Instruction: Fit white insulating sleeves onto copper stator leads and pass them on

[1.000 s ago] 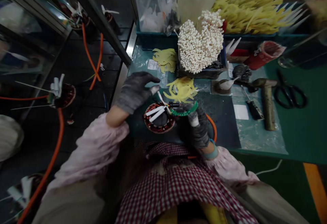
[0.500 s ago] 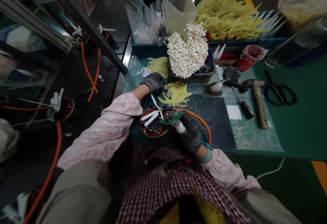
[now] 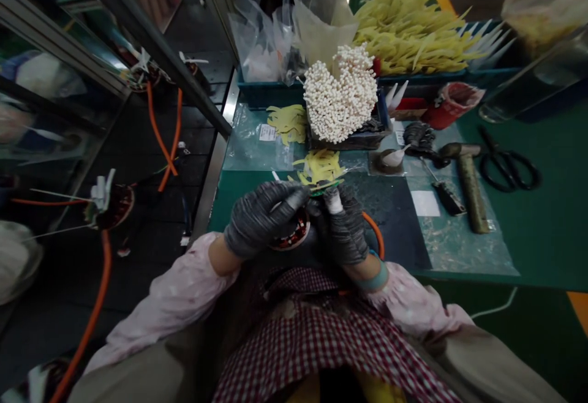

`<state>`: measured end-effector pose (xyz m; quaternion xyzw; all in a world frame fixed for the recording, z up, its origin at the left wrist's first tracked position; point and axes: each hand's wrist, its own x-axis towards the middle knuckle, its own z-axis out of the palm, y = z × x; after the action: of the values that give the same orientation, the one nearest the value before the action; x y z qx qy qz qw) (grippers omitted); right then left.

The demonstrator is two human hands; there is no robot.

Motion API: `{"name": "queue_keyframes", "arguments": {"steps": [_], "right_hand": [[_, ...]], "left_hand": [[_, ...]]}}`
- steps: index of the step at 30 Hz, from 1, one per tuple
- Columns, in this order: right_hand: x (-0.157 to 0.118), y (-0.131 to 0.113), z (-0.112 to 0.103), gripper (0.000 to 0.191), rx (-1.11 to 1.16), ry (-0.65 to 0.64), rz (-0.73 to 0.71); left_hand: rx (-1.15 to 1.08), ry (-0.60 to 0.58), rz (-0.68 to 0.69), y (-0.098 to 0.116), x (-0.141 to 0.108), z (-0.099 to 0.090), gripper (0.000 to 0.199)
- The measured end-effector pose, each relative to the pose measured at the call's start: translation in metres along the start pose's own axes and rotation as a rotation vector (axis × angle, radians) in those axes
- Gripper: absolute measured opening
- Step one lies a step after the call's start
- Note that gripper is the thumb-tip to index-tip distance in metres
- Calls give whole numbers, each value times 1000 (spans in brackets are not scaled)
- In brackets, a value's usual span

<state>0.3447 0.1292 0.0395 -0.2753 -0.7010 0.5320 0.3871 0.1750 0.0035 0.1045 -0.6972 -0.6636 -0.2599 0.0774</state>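
Observation:
My left hand (image 3: 266, 216), in a grey glove, is closed in a pinch over the wound copper coil ring (image 3: 294, 237). A thin yellow strip (image 3: 329, 185) runs from its fingertips toward the right hand. My right hand (image 3: 344, 225), gloved with white tape on the thumb, is closed round a green-handled tool (image 3: 319, 193), perhaps small snips, mostly hidden by the fingers. An orange cable (image 3: 375, 231) curves out beyond this hand. The white sleeves on the coil are largely covered by my left hand. Loose yellow strips (image 3: 321, 164) lie just past my fingertips.
Bundled white-tipped sticks (image 3: 340, 97) fill a box behind the hands. Blue bins hold yellow strips (image 3: 413, 29) and plastic bags (image 3: 261, 35). At right lie a hammer (image 3: 475, 195), black scissors (image 3: 508, 167) and a screwdriver (image 3: 448, 198). More coils (image 3: 117, 207) stand to the left.
My left hand has come back from beside the yellow strips to above the coil, next to my right hand. The right hand has lifted the green-handled tool slightly away from the coil's wires.

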Motion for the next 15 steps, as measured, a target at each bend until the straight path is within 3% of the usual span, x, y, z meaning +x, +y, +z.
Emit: {"name": "queue_keyframes", "arguments": {"steps": [2, 5, 9, 13, 15], "right_hand": [[0, -7, 3, 35, 58, 65, 39], [0, -15, 1, 36, 98, 65, 36], [-5, -22, -6, 30, 94, 37, 2], [-8, -22, -9, 35, 81, 37, -41], [-7, -17, -8, 39, 29, 50, -77]], "left_hand": [[-29, 7, 62, 6, -6, 3, 39], [-45, 20, 123, 10, -8, 3, 35], [-50, -12, 114, 17, -8, 1, 34], [-111, 62, 125, 17, -15, 6, 30], [-154, 105, 38, 12, -25, 6, 29]]}}
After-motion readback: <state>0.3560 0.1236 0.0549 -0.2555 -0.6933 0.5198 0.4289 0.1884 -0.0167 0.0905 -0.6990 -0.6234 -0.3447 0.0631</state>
